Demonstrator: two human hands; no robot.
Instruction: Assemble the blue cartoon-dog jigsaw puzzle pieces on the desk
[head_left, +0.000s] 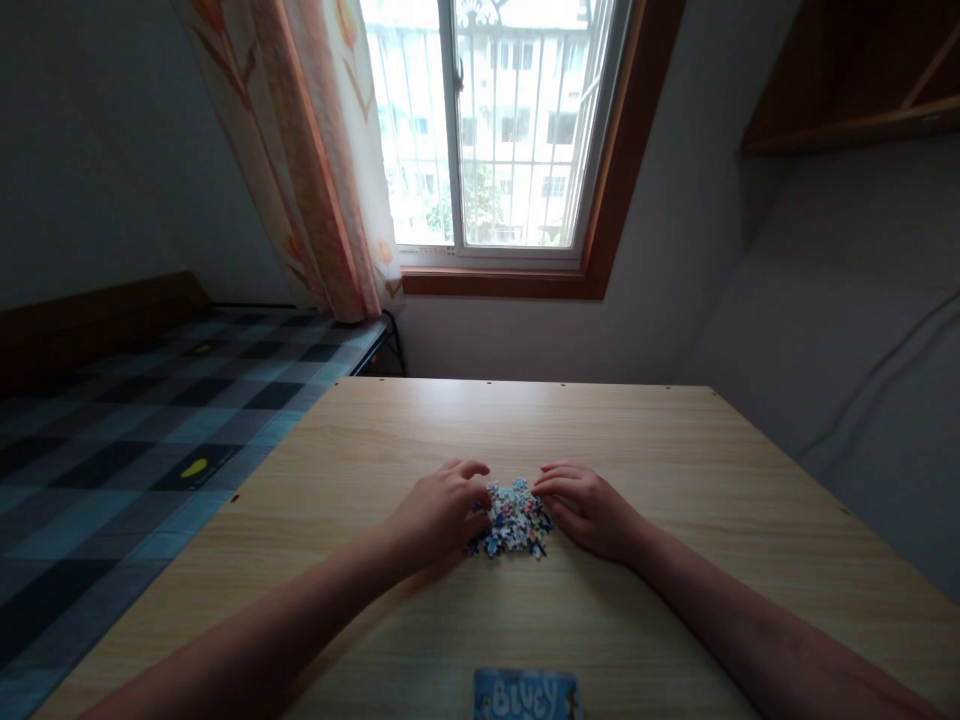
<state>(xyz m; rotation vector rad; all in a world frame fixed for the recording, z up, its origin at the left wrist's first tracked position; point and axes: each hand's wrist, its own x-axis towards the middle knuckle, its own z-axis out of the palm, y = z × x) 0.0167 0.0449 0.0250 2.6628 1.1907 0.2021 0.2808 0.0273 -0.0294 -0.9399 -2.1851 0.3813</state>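
Note:
A small heap of jigsaw puzzle pieces (514, 520), white, blue and other colours, lies in the middle of the wooden table. My left hand (448, 508) is at the heap's left side, its fingers apart and curved against the edge pieces. On the other side, my right hand (581, 505) rests with its fingers stretched towards the heap, the tips touching or very near the pieces. Neither hand shows a piece held in it. Close to me at the bottom edge sits a blue box (527, 694) lettered "BLUEY", partly cut off by the frame.
The light wooden table (525, 420) reaches towards a window (510, 130) with bars outside. A bed with a checked cover (172, 420) stands along the left, beside a flowered curtain (322, 170). A wooden shelf (862, 125) hangs at upper right; a cable runs down the wall.

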